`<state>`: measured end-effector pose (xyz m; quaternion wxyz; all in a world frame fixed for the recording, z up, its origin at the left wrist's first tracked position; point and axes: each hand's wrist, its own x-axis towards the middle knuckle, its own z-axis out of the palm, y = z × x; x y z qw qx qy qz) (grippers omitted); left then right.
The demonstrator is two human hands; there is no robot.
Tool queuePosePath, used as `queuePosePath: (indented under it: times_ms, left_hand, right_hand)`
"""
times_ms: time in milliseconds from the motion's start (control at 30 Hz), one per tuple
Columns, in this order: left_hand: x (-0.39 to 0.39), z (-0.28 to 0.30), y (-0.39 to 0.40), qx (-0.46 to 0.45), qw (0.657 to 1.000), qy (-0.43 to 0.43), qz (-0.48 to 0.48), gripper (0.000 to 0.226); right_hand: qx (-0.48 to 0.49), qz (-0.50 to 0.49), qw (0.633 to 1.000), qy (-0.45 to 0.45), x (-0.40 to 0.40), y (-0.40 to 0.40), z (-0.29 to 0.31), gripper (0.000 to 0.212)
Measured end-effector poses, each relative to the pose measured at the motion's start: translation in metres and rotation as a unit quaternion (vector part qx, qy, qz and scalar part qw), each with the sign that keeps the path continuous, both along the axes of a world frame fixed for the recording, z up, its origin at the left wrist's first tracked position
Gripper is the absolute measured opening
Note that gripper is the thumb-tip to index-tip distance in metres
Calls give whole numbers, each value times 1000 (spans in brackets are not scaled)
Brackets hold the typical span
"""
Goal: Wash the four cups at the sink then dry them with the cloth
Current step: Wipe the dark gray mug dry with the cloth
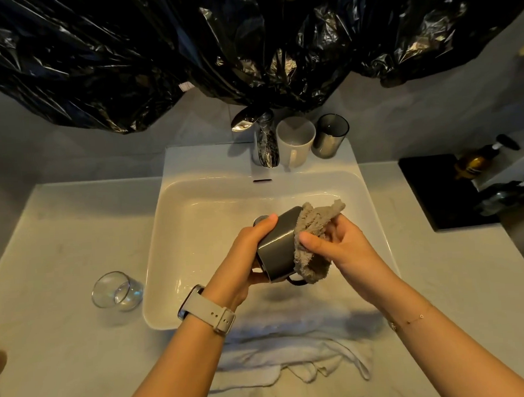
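Note:
Over the white sink point(194, 202), my left hand point(251, 253) grips a dark grey mug point(276, 243) lying on its side, its handle pointing down. My right hand point(342, 245) holds a beige cloth point(312, 226) wrapped over the mug's mouth end. A clear glass point(117, 292) stands on the counter left of the basin. Behind the basin, right of the tap point(265, 137), a white mug point(295, 142) and a smoky dark glass point(330, 135) stand side by side.
A white towel point(296, 354) lies crumpled on the counter's front edge below my arms. A black tray point(436, 189) and dark bottles point(480, 161) sit at the right. Black plastic sheeting point(246, 41) hangs over the wall behind the tap.

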<state>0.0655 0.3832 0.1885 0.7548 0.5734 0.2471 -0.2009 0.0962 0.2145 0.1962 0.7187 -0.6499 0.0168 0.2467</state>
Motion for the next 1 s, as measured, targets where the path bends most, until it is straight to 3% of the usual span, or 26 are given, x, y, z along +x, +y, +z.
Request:
queuePosePath:
  times_ms: [167, 267, 333, 400, 500, 667, 767, 833, 933, 1000]
  left_hand:
    - [1, 5, -6, -35, 999, 6, 6, 40]
    - [5, 8, -1, -71, 996, 42, 18, 41]
    - [6, 8, 4, -52, 997, 52, -27, 44]
    - [6, 9, 5, -47, 994, 64, -72, 45]
    - [6, 12, 1, -57, 992, 70, -82, 39]
    - [9, 18, -2, -25, 994, 51, -98, 53]
    - [5, 15, -7, 31, 994, -11, -107, 65]
    - [1, 9, -10, 54, 995, -20, -80, 64]
    - [-4, 6, -9, 39, 997, 20, -65, 65]
    - [-7, 8, -11, 37, 996, 34, -74, 59]
  right_hand:
    - [-129, 56, 981, -137, 3, -7, 13, 32]
    - [-131, 174, 963, -157, 0, -16, 22, 18]
    - [-109, 275, 949, -110, 0, -23, 27, 21]
    - [-118, 305, 941, -85, 2, -26, 26, 43]
    - [-130, 276, 947, -102, -1, -20, 22, 57]
    - [-46, 60, 990, -115, -21, 3, 16, 22]
    - [-32, -39, 995, -81, -20, 11, 11, 27]
    - [-19, 22, 997, -68, -17, 4, 13, 27]
    - [11, 226, 973, -33, -18, -11, 19, 15]
    - [-44, 262, 963, -49, -21, -15, 17, 20]
